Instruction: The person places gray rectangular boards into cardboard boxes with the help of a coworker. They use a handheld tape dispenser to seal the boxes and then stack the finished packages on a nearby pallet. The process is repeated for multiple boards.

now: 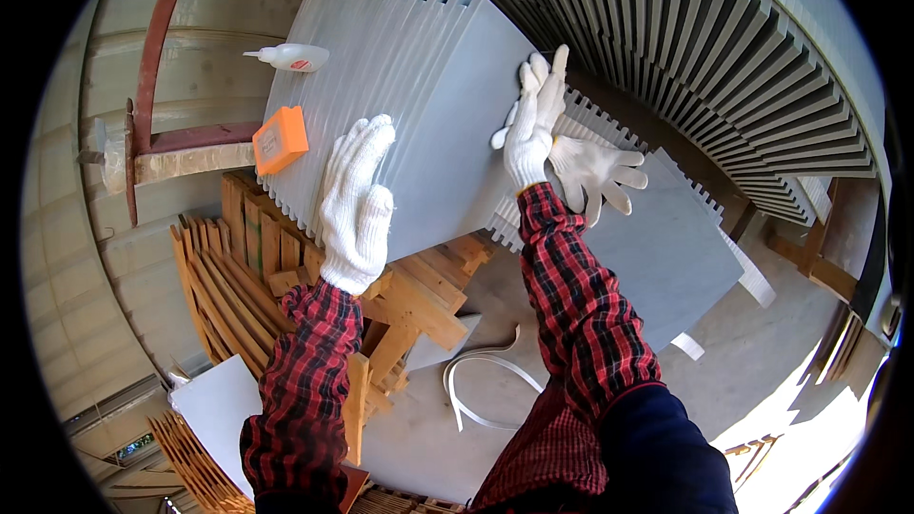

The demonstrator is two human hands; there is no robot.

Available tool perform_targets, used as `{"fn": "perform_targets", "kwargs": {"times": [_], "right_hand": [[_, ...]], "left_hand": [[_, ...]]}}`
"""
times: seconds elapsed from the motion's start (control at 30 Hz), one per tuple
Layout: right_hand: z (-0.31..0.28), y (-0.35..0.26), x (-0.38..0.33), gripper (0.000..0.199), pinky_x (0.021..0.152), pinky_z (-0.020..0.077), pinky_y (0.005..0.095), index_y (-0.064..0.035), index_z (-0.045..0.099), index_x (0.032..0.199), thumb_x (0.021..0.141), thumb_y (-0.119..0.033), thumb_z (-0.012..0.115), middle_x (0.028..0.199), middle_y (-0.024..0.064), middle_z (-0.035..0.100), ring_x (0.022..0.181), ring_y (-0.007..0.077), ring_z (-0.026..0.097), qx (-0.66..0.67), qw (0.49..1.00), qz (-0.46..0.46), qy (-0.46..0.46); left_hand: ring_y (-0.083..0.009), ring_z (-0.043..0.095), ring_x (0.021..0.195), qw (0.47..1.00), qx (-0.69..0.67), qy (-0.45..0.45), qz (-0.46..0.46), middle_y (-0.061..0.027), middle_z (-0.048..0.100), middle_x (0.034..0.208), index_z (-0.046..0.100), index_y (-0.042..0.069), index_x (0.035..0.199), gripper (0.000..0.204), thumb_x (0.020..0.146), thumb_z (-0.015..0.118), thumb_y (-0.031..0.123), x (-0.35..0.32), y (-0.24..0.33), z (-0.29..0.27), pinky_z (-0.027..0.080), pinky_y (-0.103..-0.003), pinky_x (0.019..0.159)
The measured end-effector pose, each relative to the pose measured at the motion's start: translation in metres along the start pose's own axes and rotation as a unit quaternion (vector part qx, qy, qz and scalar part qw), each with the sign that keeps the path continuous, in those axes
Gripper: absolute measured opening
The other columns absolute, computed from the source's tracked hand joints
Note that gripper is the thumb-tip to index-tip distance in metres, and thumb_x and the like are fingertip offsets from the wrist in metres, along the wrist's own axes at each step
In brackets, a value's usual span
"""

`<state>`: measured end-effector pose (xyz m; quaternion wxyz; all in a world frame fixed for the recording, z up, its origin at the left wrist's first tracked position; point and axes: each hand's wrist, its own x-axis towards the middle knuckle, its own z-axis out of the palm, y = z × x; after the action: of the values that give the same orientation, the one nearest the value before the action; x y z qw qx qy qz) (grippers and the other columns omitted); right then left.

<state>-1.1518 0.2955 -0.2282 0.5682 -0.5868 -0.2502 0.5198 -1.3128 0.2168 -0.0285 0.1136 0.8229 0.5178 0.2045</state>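
A thick stack of grey panels with stepped edges stands in front of me. My left hand, in a white knit glove, lies with fingers stretched out along the stack's edges and holds nothing. My right hand, gloved the same way, rests at the right edge of the top panel, fingers extended and the palm hidden. Beside its wrist, a spare white glove with spread fingers lies on a lower stack. On the layered edges sit a white squeeze bottle with a narrow nozzle and a small orange box.
Another grey panel stack stands at the right, and a long row of upright grey panels curves behind it. Wooden pallets are below the near stack. A white strap lies looped on the floor. A red-and-wood frame stands left.
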Motion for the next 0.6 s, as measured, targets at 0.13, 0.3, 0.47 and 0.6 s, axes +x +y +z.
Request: {"fn": "perform_targets", "kwargs": {"times": [0.13,0.3,0.47,0.6], "right_hand": [[-0.032,0.065,0.099,0.073,0.064,0.0530,0.0286,-0.0156,0.021,0.162,0.103,-0.047,0.050,0.124,0.0112,0.053,0.070,0.0126,0.056,0.028,0.972,-0.208,0.105],[0.011,0.032,-0.019,0.072,0.064,0.0429,0.0310,-0.0114,0.026,0.160,0.100,-0.040,0.053,0.122,0.0142,0.055,0.066,0.0181,0.042,0.186,0.969,0.158,0.039],[0.045,0.157,-0.113,0.064,0.118,0.0284,0.0411,-0.0105,0.018,0.162,0.105,-0.028,0.043,0.163,0.0118,0.029,0.146,0.0278,0.035,0.926,0.367,0.024,0.091],[0.065,0.100,-0.179,0.067,0.112,0.0368,0.0420,-0.0064,0.017,0.160,0.105,-0.034,0.043,0.154,0.0173,0.038,0.134,0.0321,0.047,0.150,0.973,0.151,0.089]], "left_hand": [[-0.0350,0.046,0.141,0.998,-0.011,-0.004,0.054,-0.0139,0.055,0.146,0.053,0.004,0.143,0.049,0.108,0.040,0.036,0.030,0.007,0.011,0.030,-0.048,0.119],[-0.0320,0.042,0.143,1.000,0.014,-0.002,-0.025,-0.0153,0.052,0.148,0.051,0.001,0.145,0.058,0.110,0.030,0.042,-0.015,-0.006,-0.003,0.030,-0.044,0.120],[-0.0326,0.046,0.141,0.999,-0.024,0.005,0.030,-0.0129,0.056,0.145,0.053,0.004,0.143,0.046,0.108,0.039,0.030,0.024,0.007,0.011,0.031,-0.045,0.119],[-0.0327,0.047,0.139,0.999,-0.020,0.024,0.006,-0.0115,0.058,0.144,0.056,0.007,0.141,0.042,0.107,0.043,0.027,0.006,0.003,0.004,0.031,-0.046,0.119]]}}
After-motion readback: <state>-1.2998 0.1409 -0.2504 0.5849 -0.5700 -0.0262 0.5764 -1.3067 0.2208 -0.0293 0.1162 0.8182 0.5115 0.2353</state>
